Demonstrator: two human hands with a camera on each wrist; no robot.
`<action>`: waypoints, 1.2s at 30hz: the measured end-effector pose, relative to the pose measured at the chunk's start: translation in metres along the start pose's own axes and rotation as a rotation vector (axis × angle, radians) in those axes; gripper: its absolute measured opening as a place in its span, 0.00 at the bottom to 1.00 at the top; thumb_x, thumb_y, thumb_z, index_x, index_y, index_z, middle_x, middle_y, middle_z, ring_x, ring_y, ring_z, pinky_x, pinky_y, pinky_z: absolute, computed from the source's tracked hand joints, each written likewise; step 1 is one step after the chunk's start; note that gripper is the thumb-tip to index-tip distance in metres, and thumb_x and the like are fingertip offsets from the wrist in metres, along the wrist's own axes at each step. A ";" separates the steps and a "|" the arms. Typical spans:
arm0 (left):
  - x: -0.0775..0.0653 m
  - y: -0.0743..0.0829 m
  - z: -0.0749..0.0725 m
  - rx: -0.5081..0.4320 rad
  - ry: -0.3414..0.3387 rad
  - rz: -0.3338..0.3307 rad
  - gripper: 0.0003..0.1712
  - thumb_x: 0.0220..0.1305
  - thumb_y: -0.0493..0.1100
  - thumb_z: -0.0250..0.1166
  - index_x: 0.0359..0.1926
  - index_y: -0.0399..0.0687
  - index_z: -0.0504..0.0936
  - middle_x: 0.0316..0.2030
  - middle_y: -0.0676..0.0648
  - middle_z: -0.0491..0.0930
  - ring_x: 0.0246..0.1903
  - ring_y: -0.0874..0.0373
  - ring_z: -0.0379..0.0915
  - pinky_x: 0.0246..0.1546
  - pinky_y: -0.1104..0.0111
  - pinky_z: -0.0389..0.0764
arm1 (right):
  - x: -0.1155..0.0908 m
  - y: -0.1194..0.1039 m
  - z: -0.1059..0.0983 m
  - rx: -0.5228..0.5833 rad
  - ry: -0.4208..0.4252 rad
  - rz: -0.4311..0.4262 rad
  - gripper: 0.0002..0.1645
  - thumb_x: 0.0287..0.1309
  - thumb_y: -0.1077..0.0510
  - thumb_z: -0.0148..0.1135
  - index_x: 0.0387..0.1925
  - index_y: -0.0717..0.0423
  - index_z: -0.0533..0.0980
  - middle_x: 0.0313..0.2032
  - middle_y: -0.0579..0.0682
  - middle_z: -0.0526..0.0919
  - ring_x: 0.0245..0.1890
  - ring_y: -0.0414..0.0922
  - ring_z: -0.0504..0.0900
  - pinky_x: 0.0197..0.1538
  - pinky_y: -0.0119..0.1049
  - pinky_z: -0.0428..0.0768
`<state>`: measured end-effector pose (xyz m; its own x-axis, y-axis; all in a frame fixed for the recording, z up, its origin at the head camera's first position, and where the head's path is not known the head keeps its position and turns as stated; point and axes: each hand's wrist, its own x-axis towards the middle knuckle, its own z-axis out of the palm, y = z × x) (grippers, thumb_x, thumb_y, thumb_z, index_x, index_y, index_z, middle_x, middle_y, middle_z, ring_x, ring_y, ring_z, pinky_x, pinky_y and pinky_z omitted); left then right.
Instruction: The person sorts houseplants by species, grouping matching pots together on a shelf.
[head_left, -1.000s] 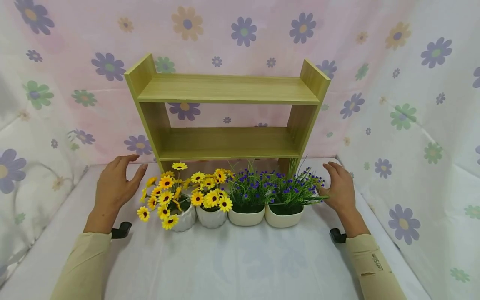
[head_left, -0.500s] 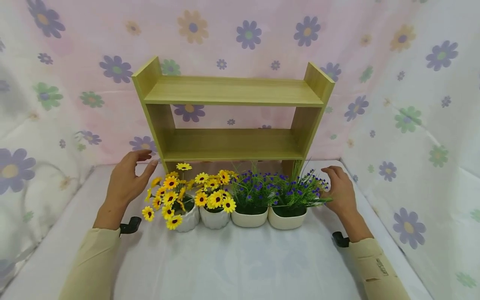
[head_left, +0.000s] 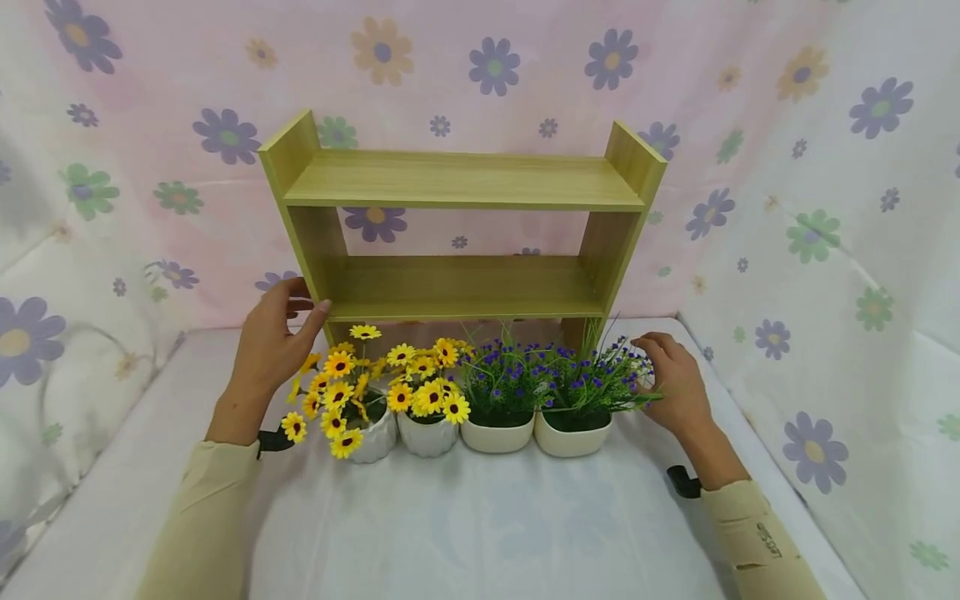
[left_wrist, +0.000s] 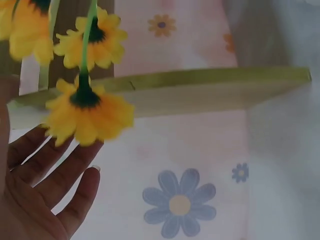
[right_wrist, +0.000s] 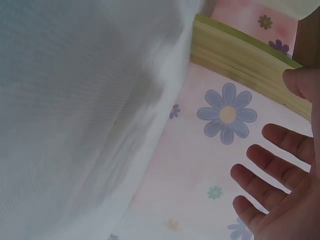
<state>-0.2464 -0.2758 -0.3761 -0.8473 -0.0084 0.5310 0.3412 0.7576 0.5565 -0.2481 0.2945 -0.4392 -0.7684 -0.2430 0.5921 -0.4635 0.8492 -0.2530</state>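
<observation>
A two-tier wooden shelf (head_left: 472, 179) stands upright at the back, its left side panel (left_wrist: 200, 80) crossing the left wrist view. My left hand (head_left: 266, 354) is at that panel, thumb tip right at the front edge and fingers along the outer side. In the left wrist view its fingers (left_wrist: 65, 175) are spread and relaxed, partly behind a yellow flower (left_wrist: 90, 117). My right hand (head_left: 675, 383) is beside the rightmost purple-flowered plant (head_left: 592, 375), to the right of the shelf. Its fingers (right_wrist: 272, 192) are loosely extended, apart from the right side panel (right_wrist: 240, 60).
Before the shelf's foot stand two white pots (head_left: 429, 437) of yellow flowers and two cream pots (head_left: 498, 437) of purple flowers, side by side. White cloth (head_left: 450, 533) covers the table. Flower-patterned curtains (head_left: 885, 275) close off the back and sides.
My left hand has moved right and inward, from beside the yellow flowers to the shelf's left panel. My right hand has edged slightly left. The shelf and pots keep their places.
</observation>
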 end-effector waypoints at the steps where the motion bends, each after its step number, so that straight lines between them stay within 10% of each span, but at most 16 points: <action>1: 0.000 0.000 0.001 -0.008 0.000 0.005 0.33 0.80 0.54 0.61 0.73 0.36 0.70 0.63 0.34 0.78 0.58 0.35 0.79 0.62 0.37 0.78 | 0.000 0.000 0.000 0.013 -0.001 -0.012 0.34 0.45 0.66 0.80 0.57 0.67 0.79 0.57 0.65 0.80 0.53 0.68 0.81 0.58 0.67 0.78; 16: -0.003 0.005 0.004 -0.010 -0.046 -0.030 0.34 0.80 0.52 0.62 0.75 0.36 0.67 0.65 0.31 0.76 0.56 0.31 0.82 0.58 0.36 0.81 | -0.006 0.007 0.000 0.253 -0.215 -0.057 0.23 0.57 0.69 0.72 0.55 0.59 0.80 0.53 0.55 0.83 0.57 0.57 0.81 0.61 0.59 0.80; 27: -0.003 0.002 0.004 -0.034 -0.066 -0.052 0.34 0.81 0.53 0.60 0.75 0.36 0.67 0.65 0.31 0.75 0.56 0.30 0.81 0.57 0.36 0.82 | -0.011 0.013 -0.002 0.476 -0.295 -0.164 0.35 0.48 0.70 0.81 0.59 0.58 0.80 0.54 0.49 0.86 0.58 0.37 0.81 0.64 0.20 0.73; 36: -0.003 0.003 0.004 -0.033 -0.080 -0.067 0.35 0.81 0.54 0.59 0.76 0.35 0.66 0.67 0.30 0.74 0.57 0.29 0.81 0.57 0.36 0.82 | -0.022 -0.001 -0.012 0.399 -0.577 0.201 0.44 0.52 0.49 0.82 0.65 0.68 0.75 0.62 0.69 0.77 0.65 0.69 0.74 0.65 0.70 0.75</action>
<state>-0.2439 -0.2708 -0.3783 -0.8982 -0.0055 0.4395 0.2944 0.7349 0.6109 -0.2260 0.3048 -0.4429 -0.9146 -0.4029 0.0349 -0.3302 0.6943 -0.6394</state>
